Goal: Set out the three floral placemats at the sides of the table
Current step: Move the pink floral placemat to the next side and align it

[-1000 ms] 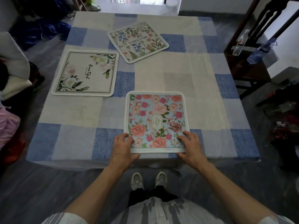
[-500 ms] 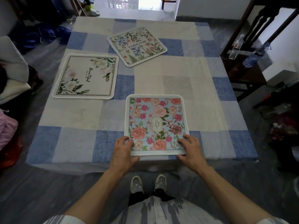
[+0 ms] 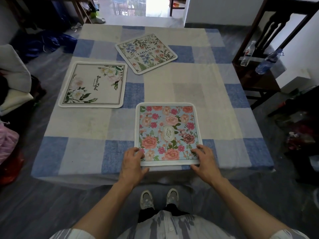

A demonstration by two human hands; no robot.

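A blue placemat with pink roses (image 3: 166,128) lies flat at the table's near edge, squared to it. My left hand (image 3: 133,163) rests on its near left corner and my right hand (image 3: 205,161) on its near right corner, fingers spread on top. A white placemat with pale flowers and black script (image 3: 94,84) lies flat toward the table's left side. A third mat with blue and red wildflowers (image 3: 146,52) lies turned at an angle toward the far side. The table (image 3: 207,94) wears a blue and cream checked cloth.
A dark wooden chair (image 3: 259,69) stands at the right with two plastic bottles (image 3: 265,63) on its seat. Cushions and bags (image 3: 12,94) crowd the floor on the left. Blue cloth lies at the far left. My feet stand just under the near edge.
The view has tilted down a little, so the table sits lower in frame. My hands keep their place on the rose mat's near corners; the mats have not visibly shifted.
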